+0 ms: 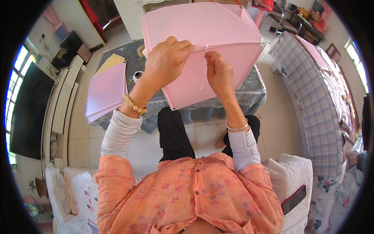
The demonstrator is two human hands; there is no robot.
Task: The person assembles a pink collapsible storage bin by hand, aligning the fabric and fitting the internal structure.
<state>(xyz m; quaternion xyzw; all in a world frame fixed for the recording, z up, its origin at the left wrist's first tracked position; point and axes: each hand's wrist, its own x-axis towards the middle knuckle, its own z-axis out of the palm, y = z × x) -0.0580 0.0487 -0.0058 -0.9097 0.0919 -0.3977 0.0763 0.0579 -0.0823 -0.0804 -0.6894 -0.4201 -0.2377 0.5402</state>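
A large pink box-like form (pixel 218 23) made of flat panels with pale, wire-like edges stands tilted in front of me. A whitish stitched seam runs along the edge between its upper and front panels. My left hand (pixel 165 62) is closed over the left part of this seam, fingers pinching at the edge. Just right of it and below the seam, my right hand (pixel 220 74) is closed in a pinch. A thin white thread (pixel 202 76) hangs by its fingertips down the front panel. Whether a needle is between the fingers is hidden.
The box rests over a low table with a grey-blue cloth (pixel 152 102). Loose pink panels (pixel 105 87) and a white roll (pixel 137 76) lie at its left. A plaid-covered sofa (pixel 311 89) stands right; a phone (pixel 293 199) lies on the seat beside me.
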